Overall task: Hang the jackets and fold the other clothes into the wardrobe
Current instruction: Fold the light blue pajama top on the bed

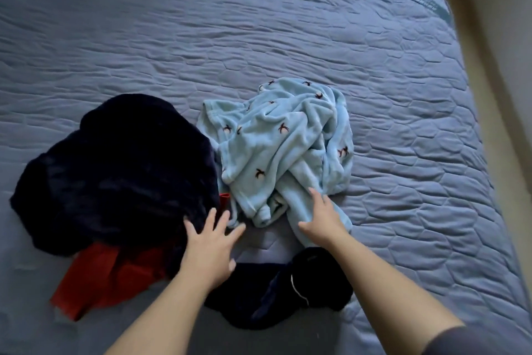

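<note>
1. Scene: clothes lie in a loose heap on the bed (403,95), near the middle of its near edge. No wardrobe in view.
2. Blue fleece (285,141) is the likely pick. It sits centre of the bed, just right of the navy pile (115,176) and touching it along one side.
3. Right hand (321,221): fingers straight, holding nothing, laid on or just over the fleece's near strip; can't tell if there's contact.
4. Left hand (211,242): fingers spread wide, empty, at the near-right edge of the navy pile, above the red garment (115,277) that pokes out from under it.
5. A dark garment (288,291) lies between both forearms, closest to the near edge.
6. Step, imo: grab the fleece and open it out. Do it well by pinching two separate spots (shoulders or hem), not a bunch. Lift clear so it doesn't drag the red garment, then spread it on the bare quilt toward the far right corner.
7. Check jacket vs other once open; can't tell yet.
8. Orientation: the fleece is crumpled, collar and hem not readable. The heap's long axis runs roughly near edge to far edge, leaning a bit right. One strip, sleeve or leg, points at the near edge under the right hand.
</note>
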Motion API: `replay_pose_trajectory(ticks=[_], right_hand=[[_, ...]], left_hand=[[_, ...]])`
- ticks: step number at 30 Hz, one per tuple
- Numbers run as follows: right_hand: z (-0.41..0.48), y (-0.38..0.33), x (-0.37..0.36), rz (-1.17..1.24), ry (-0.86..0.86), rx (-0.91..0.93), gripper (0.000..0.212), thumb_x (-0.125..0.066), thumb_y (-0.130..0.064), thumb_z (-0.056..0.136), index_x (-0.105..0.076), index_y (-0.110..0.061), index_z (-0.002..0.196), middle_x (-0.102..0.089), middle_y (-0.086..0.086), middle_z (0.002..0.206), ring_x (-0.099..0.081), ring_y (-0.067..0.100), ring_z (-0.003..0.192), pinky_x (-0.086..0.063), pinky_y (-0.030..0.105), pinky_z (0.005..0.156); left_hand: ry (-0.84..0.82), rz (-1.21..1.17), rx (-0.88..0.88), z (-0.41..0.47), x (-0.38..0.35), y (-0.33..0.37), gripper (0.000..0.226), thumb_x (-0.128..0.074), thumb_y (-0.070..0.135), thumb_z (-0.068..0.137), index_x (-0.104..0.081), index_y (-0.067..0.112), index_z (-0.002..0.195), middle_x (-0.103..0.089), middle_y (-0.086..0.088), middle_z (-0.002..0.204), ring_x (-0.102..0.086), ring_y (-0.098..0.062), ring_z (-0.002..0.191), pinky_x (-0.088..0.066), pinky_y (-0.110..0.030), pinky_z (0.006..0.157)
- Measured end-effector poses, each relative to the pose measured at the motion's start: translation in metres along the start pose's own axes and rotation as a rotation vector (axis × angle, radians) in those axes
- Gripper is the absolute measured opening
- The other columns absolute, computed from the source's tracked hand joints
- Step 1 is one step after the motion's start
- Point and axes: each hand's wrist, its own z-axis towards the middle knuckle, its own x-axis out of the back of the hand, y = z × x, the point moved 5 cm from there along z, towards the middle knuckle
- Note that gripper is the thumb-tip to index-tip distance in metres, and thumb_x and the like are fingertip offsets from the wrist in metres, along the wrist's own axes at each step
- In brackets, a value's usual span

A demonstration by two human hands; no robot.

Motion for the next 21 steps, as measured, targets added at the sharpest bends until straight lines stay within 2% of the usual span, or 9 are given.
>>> replay_pose_trajectory(ticks=[1, 3, 6, 8, 10, 12, 15, 18, 21], right_hand=[[0.008, 0.002, -0.008, 0.004, -0.015, -0.022, 0.092, -0.064, -0.022, 0.083, -0.005, -0.031, 0.152, -0.014, 0.017, 0.155, -0.039, 0.033, 0.133, -0.037, 0.037, 0.106], [0.018, 0.012, -0.025, -0.076, -0.051, -0.056, 0.087, -0.061, -0.015, 0.085, -0.007, -0.032, 0.151, -0.033, 0.021, 0.143, -0.049, 0.034, 0.124, -0.042, 0.036, 0.099], [0.016, 0.034, -0.034, -0.289, -0.035, -0.055, 0.04, -0.05, -0.006, 0.086, -0.051, -0.018, 0.125, -0.057, 0.011, 0.122, -0.056, 0.029, 0.115, -0.045, 0.035, 0.091], [0.01, 0.044, -0.025, -0.436, 0.024, -0.054, 0.031, -0.05, -0.007, 0.087, -0.061, -0.017, 0.115, -0.06, 0.006, 0.12, -0.057, 0.027, 0.114, -0.045, 0.032, 0.09], [0.005, 0.046, -0.006, -0.595, 0.101, -0.005, 0.029, -0.051, -0.011, 0.089, -0.062, -0.018, 0.114, -0.06, 0.004, 0.12, -0.058, 0.025, 0.113, -0.046, 0.032, 0.09], [-0.001, 0.052, 0.016, -0.692, 0.115, 0.011, 0.029, -0.052, -0.011, 0.089, -0.06, -0.016, 0.117, -0.059, 0.003, 0.121, -0.06, 0.025, 0.113, -0.048, 0.032, 0.087], [-0.012, 0.086, 0.044, -0.822, 0.054, -0.042, 0.034, -0.048, -0.014, 0.093, -0.055, -0.018, 0.125, -0.059, 0.0, 0.127, -0.057, 0.02, 0.118, -0.046, 0.031, 0.09], [-0.041, 0.152, 0.066, -0.989, -0.107, -0.211, 0.038, -0.039, -0.016, 0.097, -0.053, -0.02, 0.132, -0.056, -0.003, 0.135, -0.055, 0.017, 0.122, -0.048, 0.032, 0.092], [-0.075, 0.218, 0.076, -1.053, -0.244, -0.392, 0.042, -0.043, -0.016, 0.094, -0.053, -0.02, 0.135, -0.055, -0.005, 0.135, -0.056, 0.017, 0.119, -0.048, 0.032, 0.077]], left_hand=[[-0.109, 0.075, -0.08, 0.005, -0.015, 0.009, 0.064, -0.045, 0.047, 0.09, -0.022, 0.032, 0.148, 0.003, -0.007, 0.16, 0.007, -0.033, 0.146, -0.006, -0.073, 0.102], [-0.207, 0.221, -0.065, 0.01, -0.037, 0.003, 0.054, -0.044, 0.044, 0.093, -0.034, 0.026, 0.143, -0.002, -0.009, 0.159, 0.007, -0.032, 0.146, -0.003, -0.076, 0.1], [-0.261, 0.235, 0.104, 0.004, -0.05, -0.018, 0.046, -0.044, 0.031, 0.096, -0.037, 0.024, 0.141, -0.004, -0.005, 0.159, 0.004, -0.028, 0.146, -0.005, -0.072, 0.105], [-0.273, 0.236, 0.157, 0.002, -0.043, -0.017, 0.048, -0.049, 0.035, 0.093, -0.04, 0.023, 0.138, -0.016, -0.006, 0.155, -0.006, -0.03, 0.145, -0.004, -0.07, 0.107], [-0.175, 0.191, 0.167, 0.006, -0.02, 0.002, 0.049, -0.051, 0.041, 0.088, -0.045, 0.022, 0.133, -0.039, -0.005, 0.139, -0.03, -0.03, 0.135, -0.001, -0.071, 0.106], [-0.06, 0.018, 0.021, 0.011, -0.003, 0.04, 0.054, -0.05, 0.045, 0.085, -0.039, 0.022, 0.133, -0.046, -0.003, 0.13, -0.042, -0.027, 0.125, -0.007, -0.066, 0.108], [-0.304, -0.15, -0.287, 0.002, -0.011, 0.103, 0.053, -0.051, 0.036, 0.089, -0.035, 0.026, 0.139, -0.045, -0.005, 0.134, -0.048, -0.028, 0.122, -0.036, -0.048, 0.1], [-0.43, 0.029, -0.263, -0.002, -0.02, 0.124, 0.038, -0.051, 0.02, 0.091, -0.052, 0.018, 0.129, -0.05, -0.006, 0.129, -0.053, -0.028, 0.117, -0.041, -0.04, 0.09], [-0.183, -0.104, -0.072, 0.012, 0.007, 0.123, 0.028, -0.05, 0.021, 0.09, -0.054, 0.018, 0.117, -0.055, -0.004, 0.123, -0.055, -0.024, 0.112, -0.042, -0.034, 0.081]])
